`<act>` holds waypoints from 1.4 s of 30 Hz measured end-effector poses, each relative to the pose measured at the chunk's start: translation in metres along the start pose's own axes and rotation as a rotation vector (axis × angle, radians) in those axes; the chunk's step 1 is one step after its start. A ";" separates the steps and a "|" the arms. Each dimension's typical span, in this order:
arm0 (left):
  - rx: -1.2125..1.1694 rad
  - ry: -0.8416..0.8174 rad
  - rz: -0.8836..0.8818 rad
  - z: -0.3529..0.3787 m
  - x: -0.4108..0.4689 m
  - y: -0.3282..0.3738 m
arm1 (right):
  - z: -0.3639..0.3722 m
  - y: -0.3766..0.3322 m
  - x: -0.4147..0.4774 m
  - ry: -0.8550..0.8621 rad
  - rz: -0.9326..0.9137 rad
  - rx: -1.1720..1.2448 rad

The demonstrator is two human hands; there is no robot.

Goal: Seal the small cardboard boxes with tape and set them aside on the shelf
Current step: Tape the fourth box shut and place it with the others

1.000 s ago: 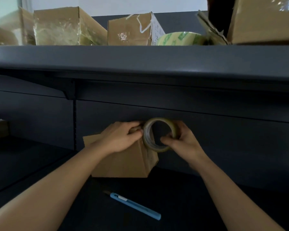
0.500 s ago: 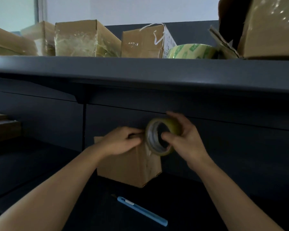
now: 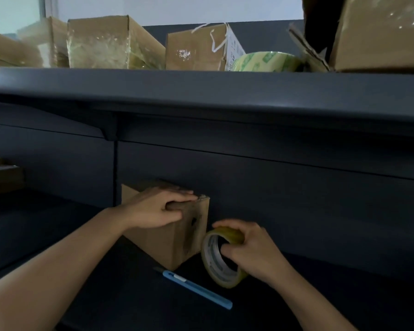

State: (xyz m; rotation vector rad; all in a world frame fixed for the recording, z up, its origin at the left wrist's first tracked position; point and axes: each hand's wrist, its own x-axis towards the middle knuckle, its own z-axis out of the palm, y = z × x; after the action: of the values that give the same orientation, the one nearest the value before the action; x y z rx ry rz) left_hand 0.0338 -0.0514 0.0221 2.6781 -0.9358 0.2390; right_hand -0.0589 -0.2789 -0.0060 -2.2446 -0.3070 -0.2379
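— Where is the small cardboard box (image 3: 177, 244) found?

— It is stood on the dark surface (image 3: 129, 295), close to the back panel under the shelf (image 3: 201, 91), with one corner turned toward the camera.

— How is it held?

— The left hand (image 3: 158, 210) is laid on its top edge. The fingers are stretched flat along the top and the thumb is set against the near side.

— And the tape?

— The tape roll (image 3: 212, 256) is gripped by the right hand (image 3: 253, 252), with the thumb passed into the core and the fingers curled over the outer rim. The roll is held on edge just beside the box's right face, low down. Whether the two are touching cannot be told.

— What else is seen?

— A blue cutter (image 3: 196, 289) is laid on the surface just in front of the box. On the shelf above, several cardboard boxes (image 3: 110, 44) are lined up, and a green-printed tape roll (image 3: 265, 62) is lying among them.
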 end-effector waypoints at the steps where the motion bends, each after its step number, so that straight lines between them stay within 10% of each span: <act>1: -0.013 -0.010 -0.005 0.000 0.000 0.000 | 0.000 0.000 -0.001 0.003 0.000 -0.012; 8: -0.036 -0.010 -0.089 -0.001 -0.006 0.009 | 0.009 -0.002 -0.003 -0.016 -0.006 -0.070; 15: 0.258 0.357 -0.248 0.027 0.011 0.032 | 0.016 -0.002 -0.004 -0.004 -0.045 -0.086; 35: 0.181 0.191 -0.310 -0.024 -0.055 -0.016 | 0.096 -0.060 -0.005 -0.282 -0.065 0.105; 42: 0.546 0.202 -0.227 -0.022 -0.068 -0.028 | 0.118 -0.066 -0.006 -0.333 -0.052 0.220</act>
State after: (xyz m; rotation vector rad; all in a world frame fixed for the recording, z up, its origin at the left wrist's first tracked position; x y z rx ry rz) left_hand -0.0024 0.0159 0.0200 3.1323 -0.5540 0.7967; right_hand -0.0761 -0.1475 -0.0338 -2.0535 -0.5412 0.1400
